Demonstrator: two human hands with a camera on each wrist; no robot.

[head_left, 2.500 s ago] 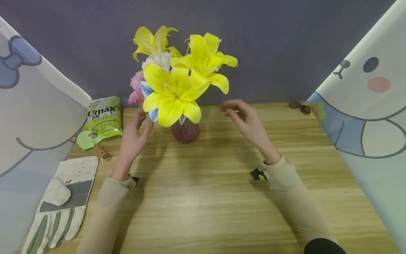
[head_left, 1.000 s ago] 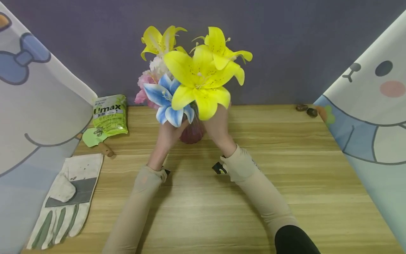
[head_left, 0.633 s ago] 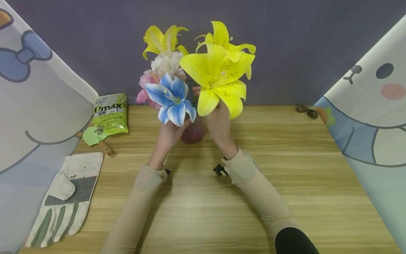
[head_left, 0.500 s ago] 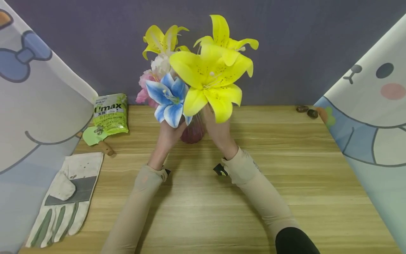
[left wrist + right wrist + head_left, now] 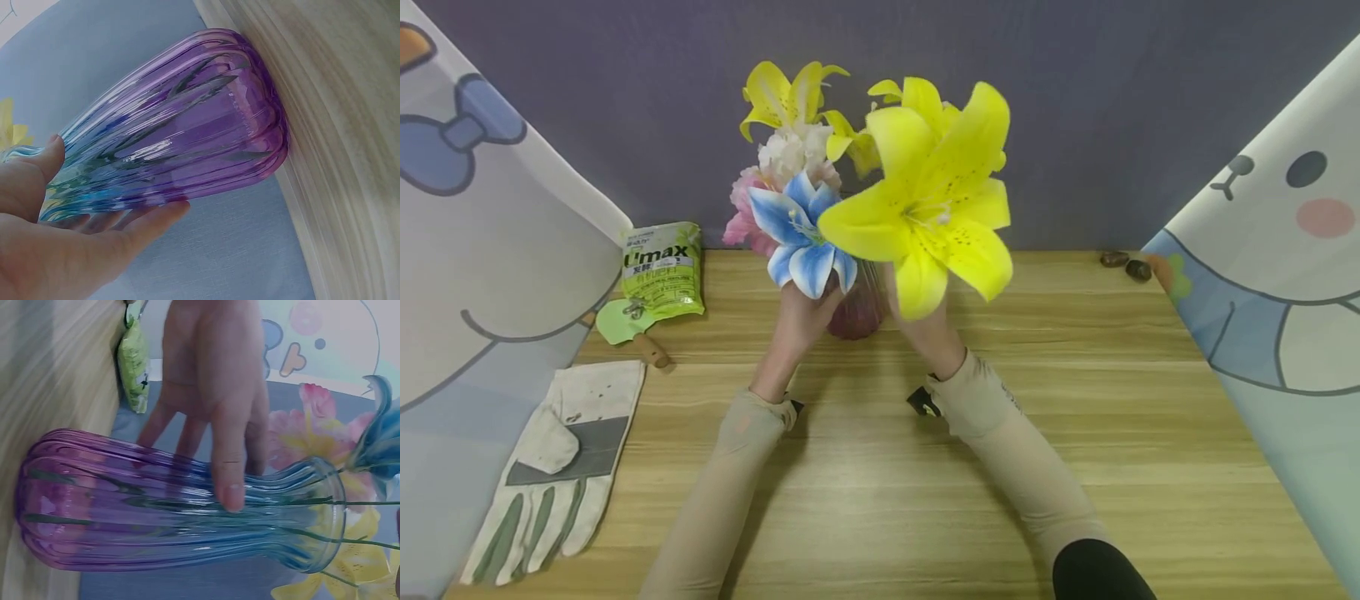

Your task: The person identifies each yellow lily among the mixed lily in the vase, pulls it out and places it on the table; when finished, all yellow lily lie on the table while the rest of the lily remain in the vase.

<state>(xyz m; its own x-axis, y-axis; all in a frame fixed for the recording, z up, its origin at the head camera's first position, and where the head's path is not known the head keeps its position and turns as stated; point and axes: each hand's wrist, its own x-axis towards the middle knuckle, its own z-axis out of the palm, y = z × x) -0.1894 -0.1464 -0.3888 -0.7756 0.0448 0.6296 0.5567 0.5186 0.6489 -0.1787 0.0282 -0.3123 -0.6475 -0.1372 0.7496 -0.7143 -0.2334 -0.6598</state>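
A ribbed glass vase, purple at the base and blue at the neck, stands upright on the wooden table with green stems inside. My left hand grips its upper part from the left, thumb on the near side and fingers round the far side. Behind the large front yellow lily, my right hand holds its stem; the bloom covers most of those fingers. Beside it are a blue-and-white lily, a white flower, a pink flower and other yellow lilies.
On the left lie a green Umax bag, a small green trowel with a wooden handle, and a white-and-grey work glove. Two dark stones rest at the back right. Printed cloth walls enclose the table.
Both hands have come in from the sides to the vase and flowers. The front yellow lily has shifted right and turned, uncovering the blue lily; over the last half second it tilts toward the camera.
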